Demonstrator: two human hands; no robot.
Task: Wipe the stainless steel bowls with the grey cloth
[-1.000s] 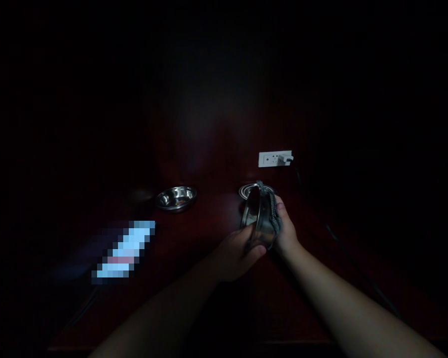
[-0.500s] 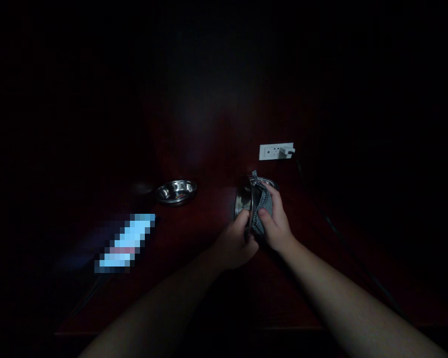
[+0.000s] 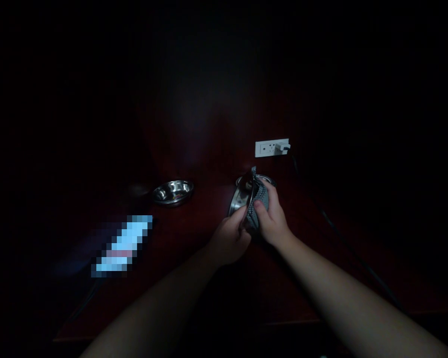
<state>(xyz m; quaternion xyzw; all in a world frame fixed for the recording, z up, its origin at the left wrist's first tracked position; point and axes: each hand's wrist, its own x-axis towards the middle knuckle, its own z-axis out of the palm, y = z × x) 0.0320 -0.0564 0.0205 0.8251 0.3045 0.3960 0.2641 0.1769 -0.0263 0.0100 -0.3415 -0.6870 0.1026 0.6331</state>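
My left hand (image 3: 231,238) grips the near rim of a shiny metal bowl (image 3: 239,198), which is tipped on its side above the table. In my right hand (image 3: 273,216) is a grey woven cloth (image 3: 260,201), bunched and pressed against the bowl; a corner of it sticks up over the top of the rim. Behind my hands, another round metal dish (image 3: 266,178) shows only in part. To the left stands a second metal bowl (image 3: 172,193), upright, with a small reddish patch inside that I cannot make out.
A phone-like lit screen (image 3: 125,246), blurred out, lies on the dark red table (image 3: 194,233) at left, a cable beside it. A white wall socket (image 3: 272,147) holds a plug, and a dark cord (image 3: 343,233) runs down the right side. The surroundings are very dark.
The bowl in my left hand has tilted more, its top leaning right. My right hand keeps the cloth against it. The whole view has shifted slightly.
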